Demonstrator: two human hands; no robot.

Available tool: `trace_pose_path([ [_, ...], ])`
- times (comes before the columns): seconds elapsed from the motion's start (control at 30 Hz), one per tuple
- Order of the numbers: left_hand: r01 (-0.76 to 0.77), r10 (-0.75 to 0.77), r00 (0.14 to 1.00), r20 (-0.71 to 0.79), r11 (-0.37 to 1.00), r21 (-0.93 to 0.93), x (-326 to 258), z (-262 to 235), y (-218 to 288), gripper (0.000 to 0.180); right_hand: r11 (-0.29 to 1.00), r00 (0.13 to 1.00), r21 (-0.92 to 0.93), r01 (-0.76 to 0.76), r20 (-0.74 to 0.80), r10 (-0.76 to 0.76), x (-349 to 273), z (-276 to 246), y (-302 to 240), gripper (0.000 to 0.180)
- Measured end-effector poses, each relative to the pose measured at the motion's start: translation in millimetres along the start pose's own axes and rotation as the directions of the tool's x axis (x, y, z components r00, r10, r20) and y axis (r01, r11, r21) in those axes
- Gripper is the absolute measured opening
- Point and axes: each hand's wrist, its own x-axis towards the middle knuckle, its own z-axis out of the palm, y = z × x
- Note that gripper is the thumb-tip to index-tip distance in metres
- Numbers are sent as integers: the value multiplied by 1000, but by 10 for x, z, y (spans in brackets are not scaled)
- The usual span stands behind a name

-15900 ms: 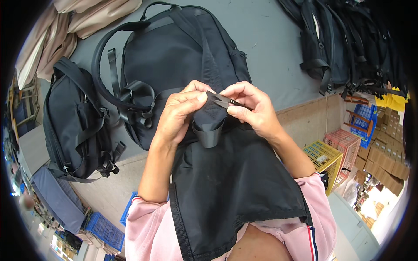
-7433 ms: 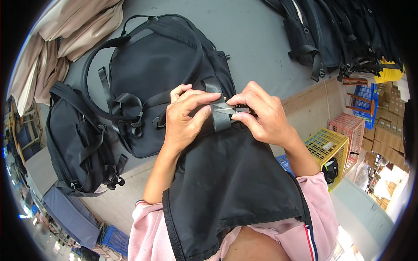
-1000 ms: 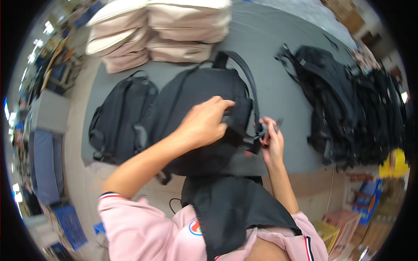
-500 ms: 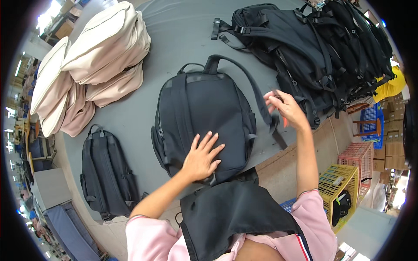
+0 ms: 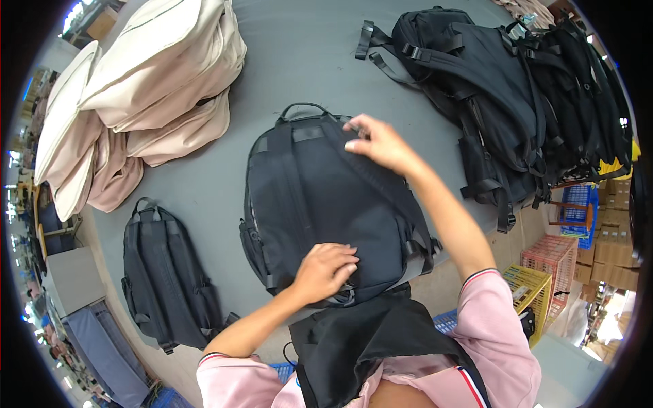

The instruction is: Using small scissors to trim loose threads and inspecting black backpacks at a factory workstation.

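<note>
At the middle of the frame, a black backpack (image 5: 354, 224) lies on the grey worktop (image 5: 292, 61) with its shoulder straps (image 5: 378, 178) facing up, the left hand (image 5: 324, 273) resting open, fingers slightly bent, across its lower part, seemingly to steady it. The right hand (image 5: 375, 144) is half curled over the upper right edge by a strap; whether it grips something small, I cannot tell. Pale bags (image 5: 163, 75) sit stacked upper left and black backpacks (image 5: 486, 102) crowd upper right, probably to leave working room between.
</note>
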Motion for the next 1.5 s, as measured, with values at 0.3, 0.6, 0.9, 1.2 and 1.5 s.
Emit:
trace_pose_path([
  [0.3, 140, 71, 904, -423, 882, 449, 2021, -1395, -792, 25, 964, 976, 194, -182, -81, 200, -319, 358, 125, 26],
  [0.6, 540, -506, 839, 199, 818, -197, 2528, -1315, -1284, 26, 914, 915, -388, 118, -314, -252, -155, 174, 81, 18],
  [0.9, 525, -495, 845, 204, 694, -493, 2463, -1346, -1362, 27, 943, 983, -294, -153, -146, 114, 671, 48, 177, 31],
  [1.2, 470, -461, 874, 155, 716, -516, 2439, -1351, -1438, 27, 906, 995, -413, 95, 24, -93, 879, -30, 185, 18],
  [1.5, 469, -469, 871, 144, 709, -526, 2435, -1341, -1440, 27, 906, 991, -405, 124, 7, -133, 870, -30, 166, 17],
])
